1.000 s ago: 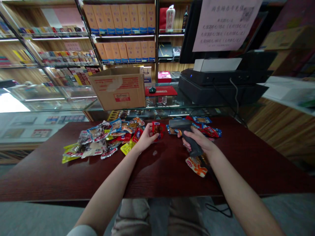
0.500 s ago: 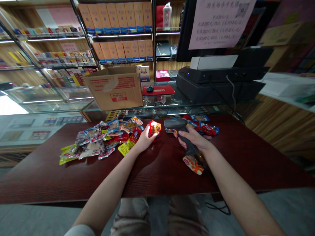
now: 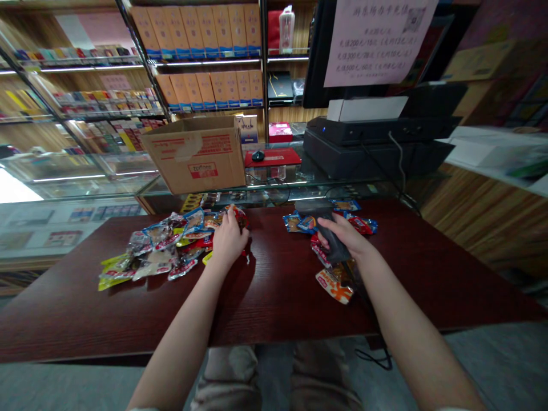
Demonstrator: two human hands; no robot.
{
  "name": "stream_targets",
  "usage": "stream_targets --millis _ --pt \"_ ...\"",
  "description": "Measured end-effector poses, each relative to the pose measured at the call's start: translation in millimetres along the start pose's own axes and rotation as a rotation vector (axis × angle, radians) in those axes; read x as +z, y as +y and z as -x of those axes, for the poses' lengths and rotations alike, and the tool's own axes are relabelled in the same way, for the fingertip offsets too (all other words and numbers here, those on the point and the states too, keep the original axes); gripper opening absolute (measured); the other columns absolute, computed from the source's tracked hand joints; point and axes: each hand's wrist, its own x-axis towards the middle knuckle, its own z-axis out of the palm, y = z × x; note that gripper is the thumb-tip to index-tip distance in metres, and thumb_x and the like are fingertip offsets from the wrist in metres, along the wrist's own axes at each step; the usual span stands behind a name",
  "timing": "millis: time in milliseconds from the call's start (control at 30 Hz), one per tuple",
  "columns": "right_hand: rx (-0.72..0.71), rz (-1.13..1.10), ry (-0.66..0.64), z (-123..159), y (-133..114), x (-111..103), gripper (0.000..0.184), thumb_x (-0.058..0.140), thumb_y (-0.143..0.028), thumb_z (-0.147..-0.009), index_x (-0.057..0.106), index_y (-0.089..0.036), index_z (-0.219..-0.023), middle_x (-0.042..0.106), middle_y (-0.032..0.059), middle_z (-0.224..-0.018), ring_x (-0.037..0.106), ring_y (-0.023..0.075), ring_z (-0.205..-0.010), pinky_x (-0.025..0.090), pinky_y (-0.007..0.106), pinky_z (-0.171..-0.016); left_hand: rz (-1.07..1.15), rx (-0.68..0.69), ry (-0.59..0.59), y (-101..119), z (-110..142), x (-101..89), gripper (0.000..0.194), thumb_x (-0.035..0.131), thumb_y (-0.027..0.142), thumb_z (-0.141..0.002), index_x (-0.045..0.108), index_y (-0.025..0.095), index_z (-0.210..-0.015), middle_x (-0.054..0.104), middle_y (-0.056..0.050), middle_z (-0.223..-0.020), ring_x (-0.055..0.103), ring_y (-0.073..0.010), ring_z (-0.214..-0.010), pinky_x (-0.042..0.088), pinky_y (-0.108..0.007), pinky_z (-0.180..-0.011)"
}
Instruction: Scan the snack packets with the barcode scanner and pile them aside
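My left hand (image 3: 229, 237) is at the right end of a heap of small snack packets (image 3: 160, 251) on the dark red-brown table. Its fingers are curled round a shiny red snack packet (image 3: 242, 217), mostly covered by the hand. My right hand (image 3: 342, 235) grips the handle of a dark grey barcode scanner (image 3: 336, 244), blurred, its head pointing left. Around the scanner lie more packets: blue ones (image 3: 295, 221), a red one (image 3: 363, 225) behind, and a white-and-orange one (image 3: 334, 286) in front, below the handle.
Behind the table stands a glass counter with an open cardboard box (image 3: 197, 157), a black mouse (image 3: 257, 156) on a red mat (image 3: 280, 157), and a dark till unit (image 3: 342, 149). A monitor bears a pink paper sign (image 3: 377, 43). A black cable (image 3: 372, 357) hangs at the front edge.
My left hand has moved left with the red packet, from near the scanner to the heap's right end. My right hand keeps its grip, and the scanner has tilted slightly.
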Motion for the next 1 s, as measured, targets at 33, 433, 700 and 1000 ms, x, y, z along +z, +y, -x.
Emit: stream_targets --millis 33,433,700,1000 --pt "-0.012 0.001 0.031 -1.4 0.6 -4.4 0.039 0.070 -0.052 -0.078 0.056 -0.019 -0.090 0.055 -0.0032 -0.047 0.047 0.0105 -0.039 0.038 0.020 -0.039 -0.057 -0.030 0.008 -3.1 -1.1 -1.9 0.068 0.048 0.027 -0.087 0.032 0.001 -0.149 0.057 -0.027 -0.130 0.063 -0.0358 -0.113 0.049 -0.044 -0.094" --pt "0.034 0.035 0.348 -5.2 3.4 -72.0 0.034 0.075 -0.045 -0.075 0.060 -0.017 -0.088 0.057 -0.0021 -0.049 0.049 0.0108 -0.038 0.040 0.022 -0.037 -0.114 0.364 0.017 10.4 -0.2 11.4 0.045 0.042 0.015 -0.090 0.062 0.023 -0.130 0.058 -0.014 -0.133 0.052 -0.0331 -0.121 0.040 -0.049 -0.102" --pt "0.051 0.063 0.372 -5.1 8.9 -84.3 0.034 0.074 -0.044 -0.075 0.061 -0.016 -0.089 0.056 -0.0019 -0.048 0.048 0.0107 -0.039 0.039 0.021 -0.038 0.041 0.178 -0.382 102.0 -37.9 59.8 0.065 0.047 0.053 -0.093 0.047 0.004 -0.136 0.059 -0.027 -0.128 0.059 -0.0362 -0.118 0.044 -0.041 -0.096" --pt "-0.170 -0.038 0.685 -13.0 10.8 -103.9 0.026 0.068 -0.033 -0.073 0.064 -0.017 -0.092 0.074 0.0057 -0.082 0.062 0.0147 -0.060 0.046 0.022 -0.048 0.025 0.049 -0.585 104.4 -65.8 87.6 0.064 0.057 0.056 -0.085 0.052 0.014 -0.133 0.051 -0.024 -0.141 0.048 -0.0383 -0.132 0.041 -0.043 -0.102"
